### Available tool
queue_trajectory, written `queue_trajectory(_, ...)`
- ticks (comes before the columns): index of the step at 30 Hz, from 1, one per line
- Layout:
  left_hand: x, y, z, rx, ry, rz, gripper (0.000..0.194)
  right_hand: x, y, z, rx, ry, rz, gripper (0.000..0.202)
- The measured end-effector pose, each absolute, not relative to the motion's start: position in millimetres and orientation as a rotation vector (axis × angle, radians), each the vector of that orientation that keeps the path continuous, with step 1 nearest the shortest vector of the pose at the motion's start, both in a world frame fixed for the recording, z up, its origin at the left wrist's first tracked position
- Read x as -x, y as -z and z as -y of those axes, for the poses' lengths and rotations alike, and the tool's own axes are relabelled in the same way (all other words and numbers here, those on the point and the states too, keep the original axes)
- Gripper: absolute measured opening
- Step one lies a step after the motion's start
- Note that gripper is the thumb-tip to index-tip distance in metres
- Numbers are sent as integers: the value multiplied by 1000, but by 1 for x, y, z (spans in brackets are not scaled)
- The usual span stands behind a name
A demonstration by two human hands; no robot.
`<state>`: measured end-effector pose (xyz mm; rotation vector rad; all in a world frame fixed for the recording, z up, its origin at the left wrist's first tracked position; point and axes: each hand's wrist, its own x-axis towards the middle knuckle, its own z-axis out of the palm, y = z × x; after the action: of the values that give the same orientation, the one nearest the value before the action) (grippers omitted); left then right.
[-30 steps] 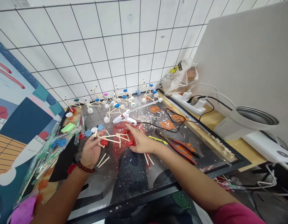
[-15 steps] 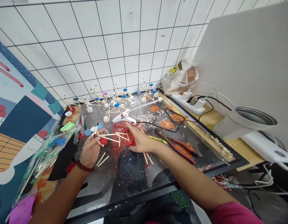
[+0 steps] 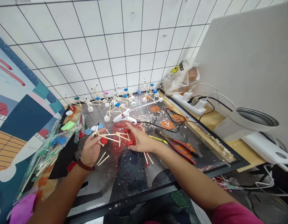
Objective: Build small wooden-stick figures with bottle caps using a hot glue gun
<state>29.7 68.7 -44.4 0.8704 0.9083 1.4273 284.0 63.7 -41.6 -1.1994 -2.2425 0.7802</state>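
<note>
– So where's the stick frame (image 3: 113,137) rn?

– Between both hands, just above the glass top (image 3: 134,180). Left hand (image 3: 91,147) has its fingertips closed on the frame's left end, thumb near a dark-tipped stick (image 3: 95,131). Right hand (image 3: 140,140) is flatter, fingers mostly extended, pressing the right end by the red cap (image 3: 131,143). Can't tell if it truly pinches or just steadies.

– How's it gonna handle?

– Looks v. light, thin wooden sticks w/ bottle-cap wheels, prob glued joints. Stiff along each stick but fragile at joints, so I'd say twist = snap. Best hold imo: at the caps or close to a joint, not mid-stick.

– Anything near the fingers?

– Glue gun (image 3: 124,117) just beyond right fingertips, cord trailing off right. Pliers (image 3: 181,149) past the right wrist side. Loose sticks (image 3: 102,159) under the left palm, blue caps (image 3: 93,129) just beyond left fingers. Finished models (image 3: 116,99) further back by the tile wall.
</note>
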Motion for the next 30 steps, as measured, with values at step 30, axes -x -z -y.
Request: queue_trajectory(30,-31,46,-70,-844,-1436,-913,21,-286,43,-65,1200,-700,2259,126)
